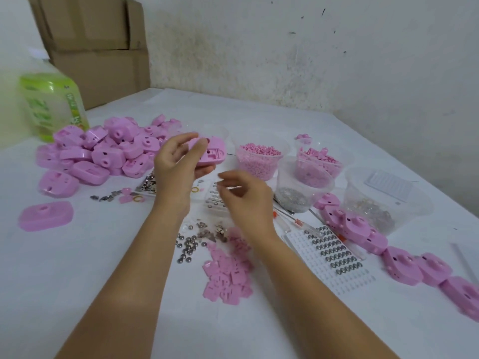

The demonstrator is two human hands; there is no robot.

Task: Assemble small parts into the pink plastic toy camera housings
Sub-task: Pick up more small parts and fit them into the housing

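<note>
A pink housing (210, 154) is being held up above the middle of the tabletop (77, 268), open side facing the camera. The left grip (173, 167) is holding it, thumb lying across its near face and fingers curling beneath. The right grip (246, 198) is hovering just below and to the right, fingers curled and thumb close to forefinger; it is blurred, so I cannot tell whether it is pinching anything. Under the hands, steel balls (189, 247) and flat pink plates (228, 275) are lying loose. A white tray of metal rings (333, 252) is sitting to the right, beside a row of housings (404, 263). A pile of housings (103, 149) is lying at left, with tubs of pink pellets (259, 156) standing behind.
</note>
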